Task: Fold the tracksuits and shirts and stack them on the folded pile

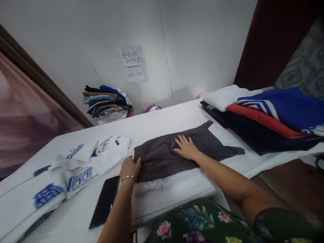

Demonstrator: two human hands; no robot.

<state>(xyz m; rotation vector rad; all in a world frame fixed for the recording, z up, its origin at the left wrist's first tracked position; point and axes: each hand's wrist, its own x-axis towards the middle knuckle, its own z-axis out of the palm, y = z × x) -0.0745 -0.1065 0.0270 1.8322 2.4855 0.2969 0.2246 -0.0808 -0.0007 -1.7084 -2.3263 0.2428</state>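
Note:
A dark grey long-sleeved garment (157,162), sweatshirt-like, lies spread on the white table with its ribbed hem to the left. My right hand (186,147) rests flat on its middle, palm down and fingers spread. At the hem's left end is my left hand (130,168), with a bracelet on the wrist. Its thumb touches the garment's edge and stands apart from the fingers, which are bent and partly hidden. White cloth (174,179) shows beneath the garment along its near side.
White shirts with blue badges (79,179) lie at left. A dark phone (105,200) is beside my left forearm. Folded clothes (268,118) are heaped at right. Behind the white table (162,119) stands a stack of folded clothes (107,103); paper notes (134,64) hang on the wall.

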